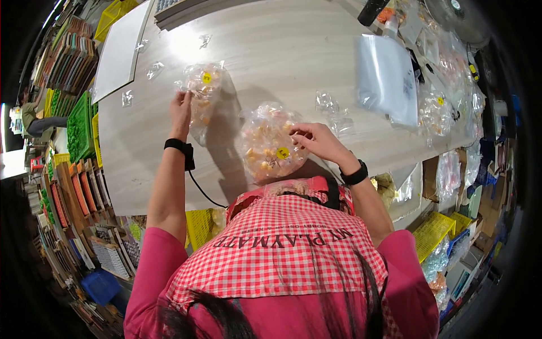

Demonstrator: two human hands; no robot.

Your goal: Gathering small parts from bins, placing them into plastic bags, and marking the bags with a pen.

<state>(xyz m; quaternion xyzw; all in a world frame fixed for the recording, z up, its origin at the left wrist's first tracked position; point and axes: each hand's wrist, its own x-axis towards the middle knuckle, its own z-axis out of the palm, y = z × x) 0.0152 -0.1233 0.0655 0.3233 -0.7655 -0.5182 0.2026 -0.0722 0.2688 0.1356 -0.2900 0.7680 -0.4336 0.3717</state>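
Two clear plastic bags filled with small pale yellow and orange pieces are on the table, each with a round yellow sticker. My left hand (180,114) is closed at the left edge of the narrower, farther bag (202,101), its fingertips gripping the plastic. Closer to my body lies the rounder, fuller bag (265,151). At its upper right side is my right hand (320,141), fingers loosely bent and apart, fingertips touching or just over the plastic. The pieces' exact kind is blurred by the crinkled film.
Small clear plastic scraps (332,105) lie about on the pale table (271,68). A stack of clear flat bags (386,79) is at the right, beside more filled bags (436,110). A white board (121,51) lies far left. Green crates (82,127) and another person (42,121) are beyond.
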